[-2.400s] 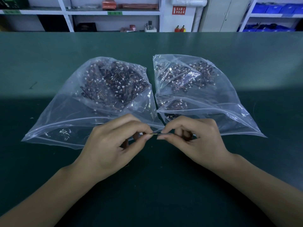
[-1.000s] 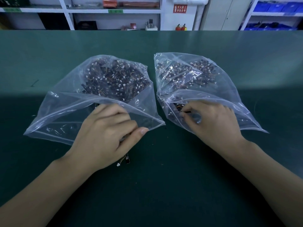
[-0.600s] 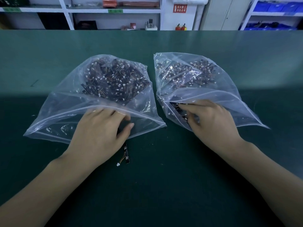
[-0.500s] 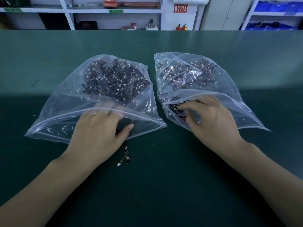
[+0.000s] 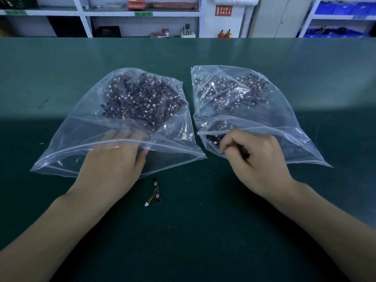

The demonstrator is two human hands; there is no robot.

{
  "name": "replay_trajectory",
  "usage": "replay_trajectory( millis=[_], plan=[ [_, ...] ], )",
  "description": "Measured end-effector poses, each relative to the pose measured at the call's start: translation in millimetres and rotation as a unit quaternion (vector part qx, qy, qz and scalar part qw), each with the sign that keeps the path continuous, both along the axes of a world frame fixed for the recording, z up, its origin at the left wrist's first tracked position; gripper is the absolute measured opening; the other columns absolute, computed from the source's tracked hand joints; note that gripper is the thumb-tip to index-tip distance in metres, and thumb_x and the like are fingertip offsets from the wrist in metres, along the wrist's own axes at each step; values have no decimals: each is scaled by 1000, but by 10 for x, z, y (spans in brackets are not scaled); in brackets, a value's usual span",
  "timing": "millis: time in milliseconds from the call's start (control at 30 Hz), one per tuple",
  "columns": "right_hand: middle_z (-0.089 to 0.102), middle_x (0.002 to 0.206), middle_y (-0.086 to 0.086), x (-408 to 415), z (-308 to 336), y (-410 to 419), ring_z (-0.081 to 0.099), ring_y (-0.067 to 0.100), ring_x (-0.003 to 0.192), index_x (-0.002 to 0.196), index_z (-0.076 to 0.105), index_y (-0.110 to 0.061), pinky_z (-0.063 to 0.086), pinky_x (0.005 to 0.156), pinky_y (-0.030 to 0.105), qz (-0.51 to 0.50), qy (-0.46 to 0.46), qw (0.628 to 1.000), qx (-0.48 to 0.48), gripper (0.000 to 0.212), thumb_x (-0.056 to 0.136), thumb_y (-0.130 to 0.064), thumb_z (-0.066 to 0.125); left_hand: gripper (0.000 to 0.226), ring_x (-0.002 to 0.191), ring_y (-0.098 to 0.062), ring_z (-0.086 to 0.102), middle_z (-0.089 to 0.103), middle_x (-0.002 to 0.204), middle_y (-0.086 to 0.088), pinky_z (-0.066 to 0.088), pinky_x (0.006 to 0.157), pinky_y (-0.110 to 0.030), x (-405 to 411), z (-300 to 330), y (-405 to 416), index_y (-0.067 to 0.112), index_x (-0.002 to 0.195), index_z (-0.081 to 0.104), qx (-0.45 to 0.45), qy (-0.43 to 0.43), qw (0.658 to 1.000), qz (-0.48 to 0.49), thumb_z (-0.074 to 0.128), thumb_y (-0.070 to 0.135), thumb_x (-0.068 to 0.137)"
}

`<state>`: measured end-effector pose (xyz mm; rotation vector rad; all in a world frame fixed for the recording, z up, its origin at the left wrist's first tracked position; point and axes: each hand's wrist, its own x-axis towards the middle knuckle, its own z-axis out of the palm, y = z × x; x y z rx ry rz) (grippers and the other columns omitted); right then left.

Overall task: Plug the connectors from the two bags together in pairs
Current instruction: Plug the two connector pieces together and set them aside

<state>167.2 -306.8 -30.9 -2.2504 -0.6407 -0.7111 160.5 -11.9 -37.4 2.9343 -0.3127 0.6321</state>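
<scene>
A dark green table (image 5: 61, 200) carries two clear plastic zip bags side by side, mouths toward the person. The left bag (image 5: 85, 127) holds a heap of small dark connector boards (image 5: 142, 100) with orange wires and white plugs, bunched at its far end. The left hand (image 5: 114, 159) reaches through that bag's mouth: its fingers (image 5: 122, 136) lie fairly straight and close together under the film, pointing toward the heap, with the thumb along the right side near the zip edge. The plastic blurs the fingertips, so I cannot tell whether they touch or hold any piece.

Just in front of the left bag's mouth, beside the left hand's wrist, one joined pair (image 5: 156, 190) lies on the table: two narrow black strips end to end, with a short orange wire leading to a white plug.

The right bag (image 5: 284, 123) lies near the left one, their inner edges almost touching, and holds a looser spread of connectors (image 5: 230, 92) in its far half, with a few dark pieces near its mouth. The right hand (image 5: 256, 159) sits at this mouth with fingers curled inward, fingertips and thumb drawn together in a pinch just beside those dark pieces; what, if anything, is pinched is too small to make out.

Beyond the table stand white shelves (image 5: 142, 15), a red wall sign (image 5: 223, 10) and blue bins (image 5: 343, 9).
</scene>
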Motion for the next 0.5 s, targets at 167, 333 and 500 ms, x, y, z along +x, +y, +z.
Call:
replay_trajectory(
  millis=[167, 333, 500],
  plan=[
    [46, 63, -29, -14, -5, 15, 45, 4, 51, 80, 74, -12, 37, 53, 22, 32, -34, 999, 22, 22, 90, -9, 55, 21, 97, -33, 70, 73, 108, -5, 57, 79, -47, 27, -12, 20, 15, 115, 75, -19, -45, 995, -82, 69, 7, 97],
    [43, 62, -35, -30, -23, 29, 46, -4, 54, 84, 76, -11, 30, 60, 8, 51, -41, 997, 27, 21, 91, -7, 57, 11, 82, -34, 76, 78, 93, -6, 63, 63, -48, 8, 40, -27, 9, 106, 80, -39, -126, 981, -139, 77, 5, 97],
    [50, 72, -40, -30, -56, 40, 46, -7, 56, 89, 77, -11, 30, 62, 6, 64, -41, 997, 9, 20, 90, -1, 60, 10, 93, -14, 78, 81, 102, 7, 64, 82, -35, -76, 86, -101, 14, 105, 85, -88, -165, 956, -224, 85, 16, 95]
  ],
)
